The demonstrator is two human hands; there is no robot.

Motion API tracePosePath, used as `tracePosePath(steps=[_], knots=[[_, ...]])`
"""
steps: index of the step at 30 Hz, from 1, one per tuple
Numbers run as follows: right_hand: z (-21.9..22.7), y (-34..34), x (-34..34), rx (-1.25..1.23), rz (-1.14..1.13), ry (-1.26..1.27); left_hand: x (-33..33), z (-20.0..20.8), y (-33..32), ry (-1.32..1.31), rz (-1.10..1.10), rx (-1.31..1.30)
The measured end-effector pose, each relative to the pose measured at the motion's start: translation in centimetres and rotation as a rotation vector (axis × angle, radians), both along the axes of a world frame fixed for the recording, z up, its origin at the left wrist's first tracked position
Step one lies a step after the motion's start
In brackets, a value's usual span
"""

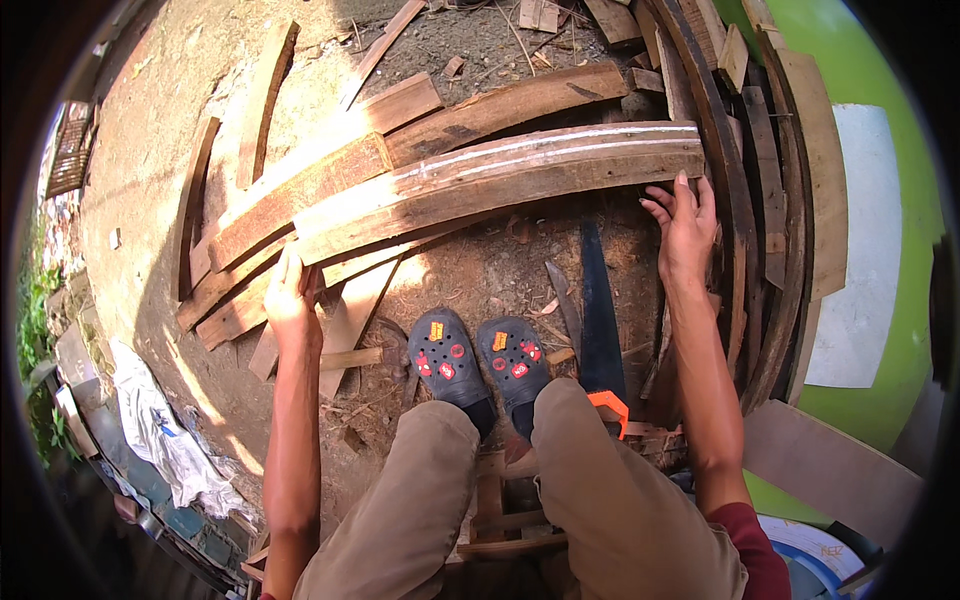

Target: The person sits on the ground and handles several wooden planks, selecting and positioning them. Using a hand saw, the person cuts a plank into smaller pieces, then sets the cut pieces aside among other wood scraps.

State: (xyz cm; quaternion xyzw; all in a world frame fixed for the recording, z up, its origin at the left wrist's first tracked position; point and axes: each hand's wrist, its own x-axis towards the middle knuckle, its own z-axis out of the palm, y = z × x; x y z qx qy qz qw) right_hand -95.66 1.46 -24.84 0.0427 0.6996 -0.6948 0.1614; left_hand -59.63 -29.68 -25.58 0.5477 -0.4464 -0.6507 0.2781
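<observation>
A long squared wooden beam [500, 175] with two white lines along its top lies across other lumber in front of me. My left hand [292, 292] is closed at the beam's left end, its fingers pinched against the wood. At the right end, my right hand [685, 225] has its fingers apart, a fingertip touching the beam's near lower edge. A shorter plank [300, 195] lies just beyond the beam's left part, and another timber [510, 108] rests behind it. Below the beam, a handsaw [602, 310] with a dark blade and orange handle lies on the ground, left of my right forearm.
My clogs [448, 360] stand on the dirt. Left of them lies a wooden-handled tool [352, 358], its head partly shaded. Long boards [740, 200] lean along the green wall [885, 60] at right. Loose sticks [265, 105] lie far left; a white sack [165, 430] lies near left.
</observation>
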Motion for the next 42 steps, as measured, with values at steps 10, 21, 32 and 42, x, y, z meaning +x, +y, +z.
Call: tracePosePath(steps=[10, 21, 32, 42], knots=[[1.2, -0.6, -0.5, 0.09, 0.086, 0.141, -0.3, -1.7, -2.0, -0.036, -0.109, -0.09], [0.1, -0.2, -1.7, 0.167, 0.13, 0.152, 0.3, -3.4, -1.7, 0.014, -0.08, -0.123], [-0.4, -0.1, -1.9, 0.163, 0.118, 0.15, -0.8, -2.0, -2.6, -0.042, 0.077, 0.065], [-0.3, 0.1, -2.0, 0.166, 0.098, 0.129, -0.4, -2.8, -1.9, -0.065, 0.05, -0.044]])
